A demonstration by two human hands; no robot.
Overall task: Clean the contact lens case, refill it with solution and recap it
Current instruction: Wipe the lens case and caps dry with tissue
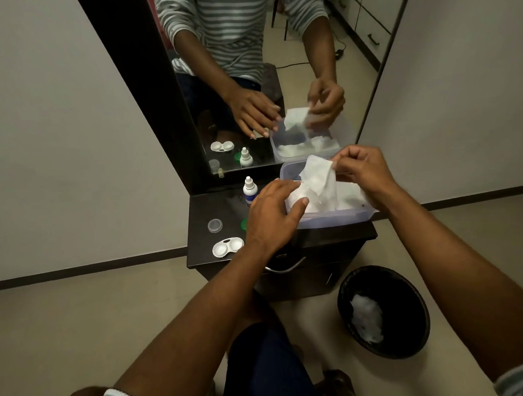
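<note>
My right hand pinches a thin, soft white tissue by its upper edge, fingers and thumb clamped on the sheet, which hangs limp and creased above the translucent plastic tissue box. My left hand lies flat on the near left corner of that box, fingers straight and slightly spread, pressing on the stack of tissues inside, by my guess to steady it while the sheet comes free.

The white, two-well plastic contact lens case sits open on the dark glossy bench, at about eight o'clock from my left hand and near it, well apart from my right. Its long axis runs from roughly eight to two o'clock. My left hand is clearly the nearer one, so I judge it should fetch the case while the right brings the tissue over to wipe the smooth, shallow wells.

A small clear round cap lies just beyond the case at eleven o'clock; a green cap peeks out beside my left wrist. The small white dropper bottle of solution stands upright at the back. A black round bin on the floor holds a crumpled tissue.
</note>
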